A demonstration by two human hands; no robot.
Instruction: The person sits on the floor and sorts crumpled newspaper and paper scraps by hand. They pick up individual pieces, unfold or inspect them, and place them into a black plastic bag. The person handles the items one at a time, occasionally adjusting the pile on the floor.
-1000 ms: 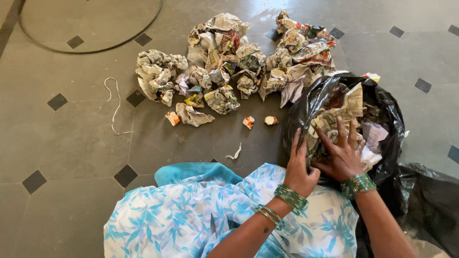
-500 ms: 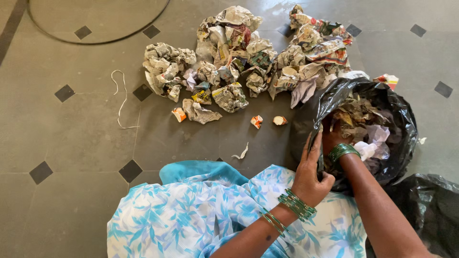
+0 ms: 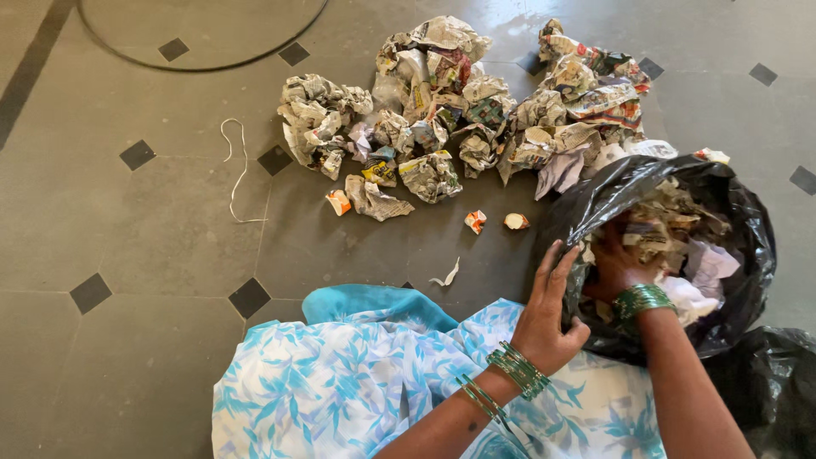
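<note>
black bag (image 3: 748, 255) on the floor, mouth tipped toward her | left hand (image 3: 552, 310) clamped on the bag's near rim, thumb outside | right hand (image 3: 616, 268) down inside the bag among crumpled paper (image 3: 671, 221), grip hidden, can't tell | loose paper pile (image 3: 476, 102) beyond the bag, nearer the left hand

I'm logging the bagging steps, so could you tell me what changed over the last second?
The right hand went from pressing on top of the paper to reaching down inside the black bag. The left hand kept gripping the bag's near rim; the crumpled newspaper pile stayed untouched.
</note>
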